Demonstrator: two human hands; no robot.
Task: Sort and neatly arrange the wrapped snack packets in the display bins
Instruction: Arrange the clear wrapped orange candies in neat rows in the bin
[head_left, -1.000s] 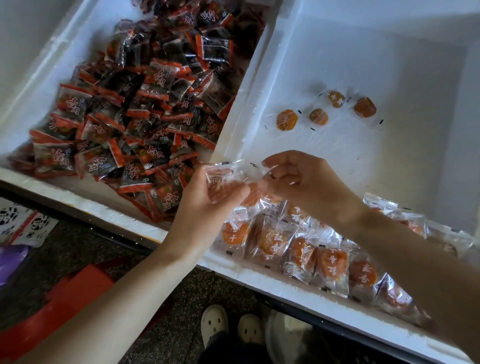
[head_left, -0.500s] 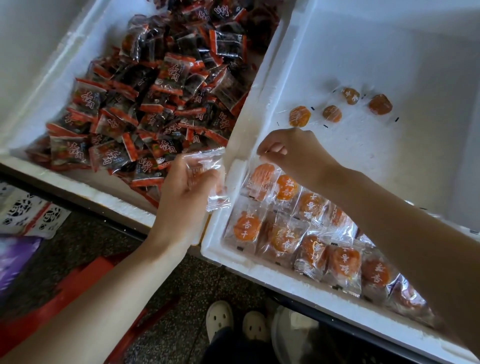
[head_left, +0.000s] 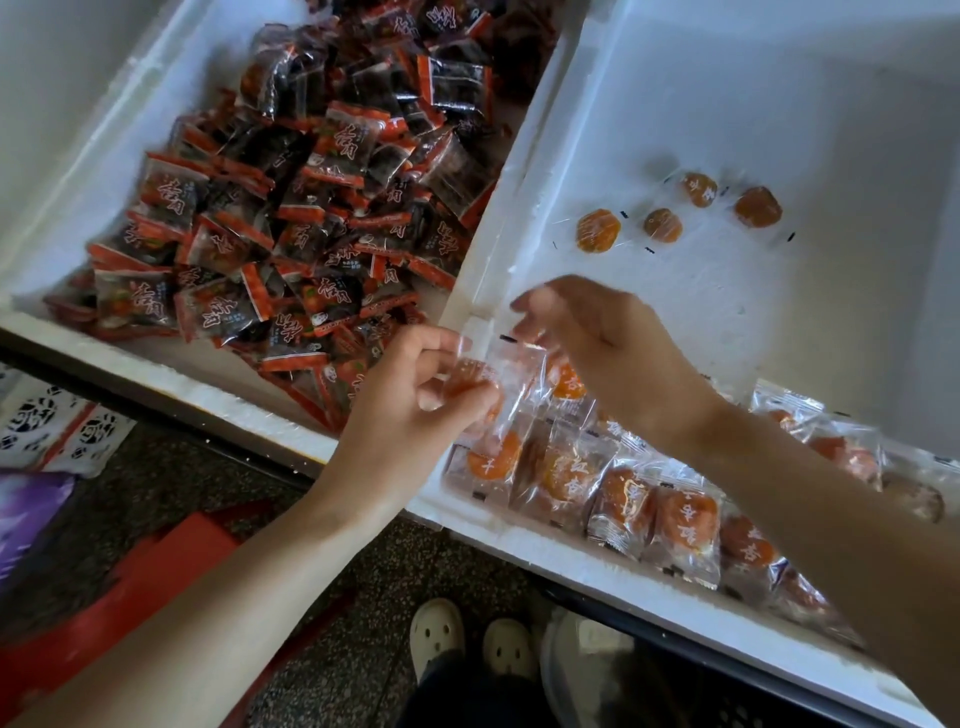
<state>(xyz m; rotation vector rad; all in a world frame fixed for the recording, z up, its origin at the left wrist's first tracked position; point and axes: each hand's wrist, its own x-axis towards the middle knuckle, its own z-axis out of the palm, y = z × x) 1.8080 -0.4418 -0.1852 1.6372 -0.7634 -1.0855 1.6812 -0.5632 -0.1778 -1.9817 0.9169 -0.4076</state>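
Two white foam bins stand side by side. The left bin (head_left: 78, 135) holds a heap of dark red-edged packets (head_left: 322, 208). In the right bin (head_left: 524, 218), clear packets of orange dried fruit (head_left: 623, 499) lie in rows along the near wall, and several loose ones (head_left: 675, 213) lie further back. My left hand (head_left: 410, 405) holds a small bunch of clear orange packets (head_left: 478, 384) over the right bin's near left corner. My right hand (head_left: 608, 348) pinches the top of one clear packet (head_left: 519, 353) of that bunch; its fingers are blurred.
Below the bins a dark speckled floor shows, with my white clogs (head_left: 467, 639), a red stool (head_left: 130, 587) at the left, a purple bag (head_left: 26, 514) and a patterned white box (head_left: 47, 421). A dark rail (head_left: 675, 644) runs under the bins' front edge.
My left hand moved right with its packets, from over the divider to the right bin's corner. My right hand came back from the placed row and met it, taking a packet's top edge.
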